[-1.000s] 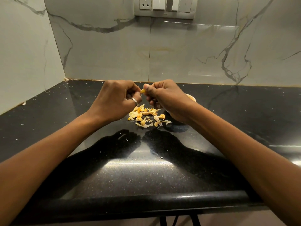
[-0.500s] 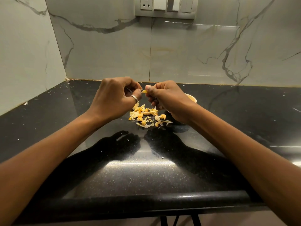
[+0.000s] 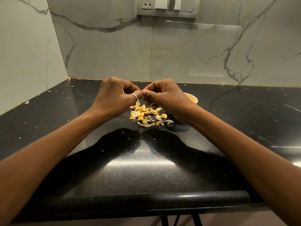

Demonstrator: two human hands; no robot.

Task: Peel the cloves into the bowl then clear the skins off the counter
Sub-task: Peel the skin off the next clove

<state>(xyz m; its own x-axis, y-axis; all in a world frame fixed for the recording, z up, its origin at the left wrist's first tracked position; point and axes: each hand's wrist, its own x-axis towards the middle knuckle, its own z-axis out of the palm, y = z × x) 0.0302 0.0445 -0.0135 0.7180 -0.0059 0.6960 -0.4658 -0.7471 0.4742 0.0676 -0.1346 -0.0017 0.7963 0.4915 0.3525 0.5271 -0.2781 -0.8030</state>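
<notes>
My left hand (image 3: 116, 97) and my right hand (image 3: 164, 95) are held together above the black counter (image 3: 146, 168), fingers curled and thumb tips touching. What they pinch is hidden between the fingertips. My left hand wears a ring. Just below the hands lies a small pile of yellowish garlic skins and cloves (image 3: 146, 115) on the counter. A small cream bowl (image 3: 193, 99) stands behind my right hand, mostly covered by it; its contents are out of sight.
Marble walls close off the counter at the back and on the left. A socket and switch panel (image 3: 167, 7) is on the back wall. Tiny skin flecks (image 3: 26, 101) dot the counter's left side. The rounded front edge (image 3: 146, 198) is near me.
The small yellow clove seen between my fingertips earlier is now covered as the thumbs closed together. Both hands stayed above the pile.
</notes>
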